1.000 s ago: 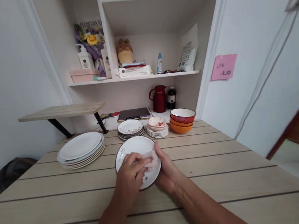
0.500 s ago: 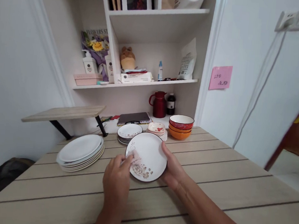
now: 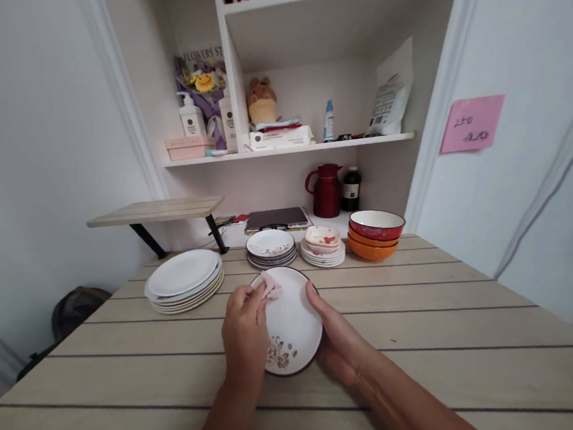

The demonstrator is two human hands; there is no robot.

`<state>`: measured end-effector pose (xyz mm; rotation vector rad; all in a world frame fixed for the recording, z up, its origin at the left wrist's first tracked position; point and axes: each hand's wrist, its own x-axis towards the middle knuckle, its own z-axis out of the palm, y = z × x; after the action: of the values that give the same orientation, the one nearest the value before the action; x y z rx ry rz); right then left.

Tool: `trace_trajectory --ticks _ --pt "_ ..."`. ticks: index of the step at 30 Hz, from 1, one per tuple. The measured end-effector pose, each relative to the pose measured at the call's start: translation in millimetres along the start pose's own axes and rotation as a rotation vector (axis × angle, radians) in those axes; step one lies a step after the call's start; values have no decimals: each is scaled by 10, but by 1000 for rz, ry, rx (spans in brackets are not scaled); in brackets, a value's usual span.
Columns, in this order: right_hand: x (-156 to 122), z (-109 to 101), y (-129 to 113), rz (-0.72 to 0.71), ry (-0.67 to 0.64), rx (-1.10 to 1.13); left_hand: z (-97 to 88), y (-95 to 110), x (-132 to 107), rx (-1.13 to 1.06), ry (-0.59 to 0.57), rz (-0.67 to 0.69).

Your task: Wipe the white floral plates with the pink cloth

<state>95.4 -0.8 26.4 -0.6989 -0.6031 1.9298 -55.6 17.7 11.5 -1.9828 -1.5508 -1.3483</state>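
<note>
A white plate (image 3: 293,319) with a dark rim and brown flowers is held tilted above the wooden table (image 3: 435,348). My right hand (image 3: 339,337) grips its right edge, thumb on top and the fingers hidden beneath. Pinched in my left hand (image 3: 247,319) is a pale pink cloth (image 3: 271,286), pressed on the upper left of the plate's face. Just behind stands a stack of similar flowered plates (image 3: 270,246). Beside that stack are small white plates (image 3: 321,257) topped by small red-patterned dishes (image 3: 323,237).
Larger plates (image 3: 183,276) are stacked at the left, near a raised wooden stand (image 3: 159,209). Nested red and orange bowls (image 3: 375,236) stand at the back right. Behind are a red jug (image 3: 326,190), a dark bottle (image 3: 351,188) and a dark folder (image 3: 276,218) below the shelves.
The cloth has moved from the plate's left side, near the flowers, up to its upper left edge. The camera view has shifted, so the table and shelves sit differently.
</note>
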Motion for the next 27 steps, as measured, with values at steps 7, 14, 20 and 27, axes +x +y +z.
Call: trace_trajectory --ticks 7,14,20,27 --pt "27 -3 8 13 -30 39 36 99 16 -252 -47 190" --pt "6 -103 -259 10 -117 111 -13 295 0 -408 -230 397" --pt "-11 -186 -454 -192 -62 177 -10 300 -5 -303 -310 431" --pt "-26 -196 -496 -262 43 116 -28 192 -16 32 -220 316"
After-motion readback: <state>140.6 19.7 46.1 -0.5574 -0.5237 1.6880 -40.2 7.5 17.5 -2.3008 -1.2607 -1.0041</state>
